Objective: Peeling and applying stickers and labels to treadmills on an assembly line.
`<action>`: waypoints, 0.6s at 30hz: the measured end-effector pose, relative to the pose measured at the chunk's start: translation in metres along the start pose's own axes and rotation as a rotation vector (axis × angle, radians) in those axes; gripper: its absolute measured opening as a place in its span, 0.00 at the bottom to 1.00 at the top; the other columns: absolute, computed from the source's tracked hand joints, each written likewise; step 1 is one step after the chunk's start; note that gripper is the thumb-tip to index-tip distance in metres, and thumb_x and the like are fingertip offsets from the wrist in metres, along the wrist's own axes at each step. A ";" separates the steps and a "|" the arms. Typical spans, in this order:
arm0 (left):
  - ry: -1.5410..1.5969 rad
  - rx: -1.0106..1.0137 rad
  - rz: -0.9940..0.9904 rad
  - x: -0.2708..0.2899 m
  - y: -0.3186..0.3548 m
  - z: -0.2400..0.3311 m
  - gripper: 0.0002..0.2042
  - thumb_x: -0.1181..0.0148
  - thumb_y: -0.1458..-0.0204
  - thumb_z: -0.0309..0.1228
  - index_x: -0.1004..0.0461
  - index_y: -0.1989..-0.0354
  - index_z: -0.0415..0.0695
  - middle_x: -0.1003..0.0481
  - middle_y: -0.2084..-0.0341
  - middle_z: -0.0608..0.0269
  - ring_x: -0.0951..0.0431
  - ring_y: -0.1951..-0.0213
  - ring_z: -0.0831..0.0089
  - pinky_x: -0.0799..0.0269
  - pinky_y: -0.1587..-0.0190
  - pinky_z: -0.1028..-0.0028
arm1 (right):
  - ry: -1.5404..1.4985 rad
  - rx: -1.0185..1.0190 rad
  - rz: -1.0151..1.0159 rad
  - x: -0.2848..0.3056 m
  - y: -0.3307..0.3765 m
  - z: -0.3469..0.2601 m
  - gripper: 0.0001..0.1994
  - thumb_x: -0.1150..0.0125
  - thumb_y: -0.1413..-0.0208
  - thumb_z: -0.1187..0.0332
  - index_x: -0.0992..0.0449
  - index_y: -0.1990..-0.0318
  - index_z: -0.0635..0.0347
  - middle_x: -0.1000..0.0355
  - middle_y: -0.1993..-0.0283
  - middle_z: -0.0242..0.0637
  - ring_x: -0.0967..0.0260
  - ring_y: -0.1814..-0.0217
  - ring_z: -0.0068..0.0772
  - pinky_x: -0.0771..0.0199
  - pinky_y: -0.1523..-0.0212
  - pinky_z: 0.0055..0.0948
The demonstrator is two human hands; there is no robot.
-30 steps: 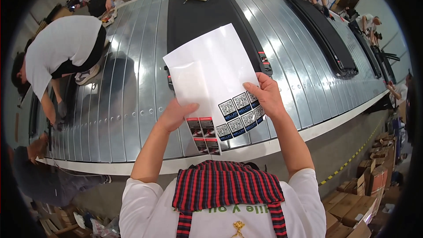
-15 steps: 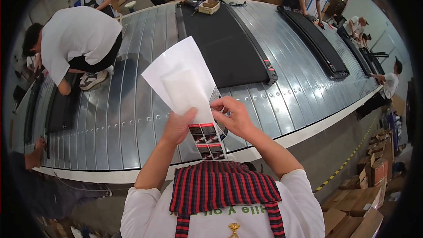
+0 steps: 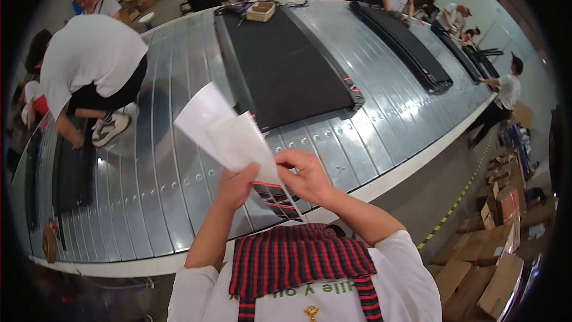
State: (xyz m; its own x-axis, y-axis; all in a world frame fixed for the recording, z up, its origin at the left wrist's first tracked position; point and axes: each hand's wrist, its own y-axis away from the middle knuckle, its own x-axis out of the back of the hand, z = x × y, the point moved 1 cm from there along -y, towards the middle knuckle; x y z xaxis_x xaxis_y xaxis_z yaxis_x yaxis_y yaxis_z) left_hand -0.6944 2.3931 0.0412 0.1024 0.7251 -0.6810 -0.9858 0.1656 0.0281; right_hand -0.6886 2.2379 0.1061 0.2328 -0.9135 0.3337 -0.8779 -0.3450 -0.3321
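Note:
My left hand (image 3: 237, 186) is closed on the lower part of white paper sheets (image 3: 235, 140), its thumb lying across the front. The sheets fan out up and away over the metal surface. Below my hands hangs a label sheet (image 3: 276, 195) printed with black and red panels; it seems part of the same bundle. My right hand (image 3: 305, 176) has curled fingers, with thumb and forefinger pinched at the right edge of the sheets. Its fingertips partly hide that edge.
Beyond the sheets lies a large black panel (image 3: 286, 65) on the ribbed metal surface (image 3: 179, 167), with a small parts box (image 3: 261, 11) at its far end. A person (image 3: 95, 59) crouches on the left. Narrower black panels (image 3: 402, 45) lie right; cardboard boxes (image 3: 476, 250) fill the lower right.
The upper sheets have tilted and spread apart, and the label sheet shows at a steeper slant. Both hands keep hold of the bundle. The surroundings have shifted left in view.

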 end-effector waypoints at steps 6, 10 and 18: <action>-0.106 0.016 0.045 0.010 0.005 0.004 0.19 0.47 0.55 0.21 0.38 0.52 0.39 0.32 0.59 0.62 0.31 0.57 0.71 0.36 0.53 0.71 | -0.208 -0.189 -0.025 -0.013 0.004 0.017 0.04 0.49 0.50 0.75 0.28 0.68 0.64 0.32 0.73 0.30 0.37 0.69 0.17 0.37 0.69 0.18; -0.087 -0.008 0.043 0.014 0.006 0.002 0.19 0.46 0.55 0.22 0.38 0.52 0.40 0.33 0.58 0.63 0.32 0.56 0.71 0.37 0.52 0.72 | -0.403 -0.289 -0.068 -0.014 0.002 0.021 0.05 0.49 0.48 0.72 0.28 0.68 0.63 0.33 0.74 0.26 0.39 0.70 0.14 0.39 0.71 0.16; -0.096 -0.090 0.109 0.013 0.002 0.004 0.23 0.45 0.54 0.26 0.41 0.48 0.39 0.35 0.54 0.63 0.35 0.52 0.71 0.42 0.49 0.71 | -0.713 -0.534 0.112 -0.006 -0.001 0.043 0.06 0.46 0.51 0.68 0.29 0.71 0.61 0.34 0.76 0.26 0.40 0.74 0.14 0.40 0.73 0.15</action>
State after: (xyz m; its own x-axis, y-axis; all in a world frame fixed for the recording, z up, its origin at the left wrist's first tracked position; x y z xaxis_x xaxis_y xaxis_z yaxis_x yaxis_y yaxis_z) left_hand -0.6941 2.4057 0.0354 0.0021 0.7968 -0.6043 -0.9992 0.0251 0.0297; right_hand -0.6716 2.2345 0.0667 0.1825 -0.9141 -0.3622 -0.9472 -0.2622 0.1844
